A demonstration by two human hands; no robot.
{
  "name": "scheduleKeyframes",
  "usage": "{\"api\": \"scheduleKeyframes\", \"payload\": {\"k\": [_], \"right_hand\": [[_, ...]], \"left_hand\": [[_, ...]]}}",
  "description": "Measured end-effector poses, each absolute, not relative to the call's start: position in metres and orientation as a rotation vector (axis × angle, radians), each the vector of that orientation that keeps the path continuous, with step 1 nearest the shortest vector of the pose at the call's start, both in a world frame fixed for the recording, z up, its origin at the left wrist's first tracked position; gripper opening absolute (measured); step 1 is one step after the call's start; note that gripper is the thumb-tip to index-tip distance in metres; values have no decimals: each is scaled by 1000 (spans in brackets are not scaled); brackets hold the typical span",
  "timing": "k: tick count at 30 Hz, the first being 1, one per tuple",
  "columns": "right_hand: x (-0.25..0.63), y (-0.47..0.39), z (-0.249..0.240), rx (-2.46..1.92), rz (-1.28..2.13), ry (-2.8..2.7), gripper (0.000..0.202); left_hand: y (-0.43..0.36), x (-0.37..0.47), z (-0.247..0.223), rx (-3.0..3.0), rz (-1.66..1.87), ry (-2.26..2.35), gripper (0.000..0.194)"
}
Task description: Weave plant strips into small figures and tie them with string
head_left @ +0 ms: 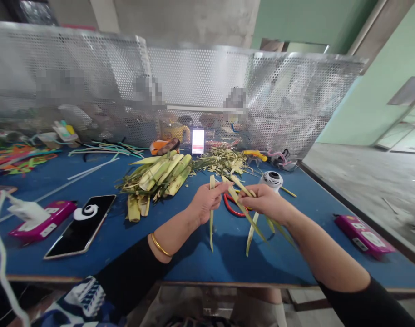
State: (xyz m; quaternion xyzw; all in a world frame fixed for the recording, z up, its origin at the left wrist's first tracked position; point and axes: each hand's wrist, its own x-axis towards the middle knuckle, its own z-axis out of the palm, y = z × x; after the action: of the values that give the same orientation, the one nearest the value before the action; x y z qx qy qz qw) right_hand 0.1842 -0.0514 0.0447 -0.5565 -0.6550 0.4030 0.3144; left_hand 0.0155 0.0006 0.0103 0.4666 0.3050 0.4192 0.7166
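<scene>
My left hand (pixel 205 204) is closed around a narrow pale-green leaf strip (pixel 211 234) that hangs almost straight down. Its fingertips reach toward the strips in the other hand; whether they touch is hard to make out. Several leaf strips (pixel 253 220) are pinched in my right hand (pixel 264 202), slanting down over the table. Under and between the hands lies a red-handled tool (pixel 233 210), partly covered by the fingers and strips. Just behind my right hand stands a white roll with dark markings (pixel 272 179).
Bundled corn husks (pixel 160 172) lie left of the hands, with loose scraps (pixel 221 159) behind. A phone (pixel 81 227) and a magenta tissue pack (pixel 46 222) are at left. Another magenta pack (pixel 362 236) sits right. A lit screen (pixel 198 140) stands before the perforated metal divider (pixel 200 68).
</scene>
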Motion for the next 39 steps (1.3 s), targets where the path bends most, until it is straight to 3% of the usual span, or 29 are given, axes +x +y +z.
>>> {"api": "scheduleKeyframes", "payload": {"k": [8,14,18,22,26,28,30,35,39], "right_hand": [[148,-20,21,-1400,862,-1746,51],[144,-18,7,-1407,861,-1812,58],[152,-22,9,-1408,813,-1839,56],[166,-30,25,-1327,490,-1641,46],[174,-43,42,-1104,-238,-1250,43],[176,-48,48,-1061,-417,-1112,40],[178,-49,50,-1103,-205,-1104,36],[176,-35,41,-1254,923,-1272,31],[160,-24,22,-1291,1080,-1318,36]], "left_hand": [[12,-2,9,957,1053,759,33],[11,-2,6,994,936,741,38],[11,-1,6,977,937,739,31],[13,-3,5,917,982,748,24],[11,-3,5,958,915,774,25],[10,-3,6,988,880,786,27],[8,-2,7,1018,877,797,27],[6,0,9,1084,889,795,30],[2,2,8,1138,896,773,29]]}}
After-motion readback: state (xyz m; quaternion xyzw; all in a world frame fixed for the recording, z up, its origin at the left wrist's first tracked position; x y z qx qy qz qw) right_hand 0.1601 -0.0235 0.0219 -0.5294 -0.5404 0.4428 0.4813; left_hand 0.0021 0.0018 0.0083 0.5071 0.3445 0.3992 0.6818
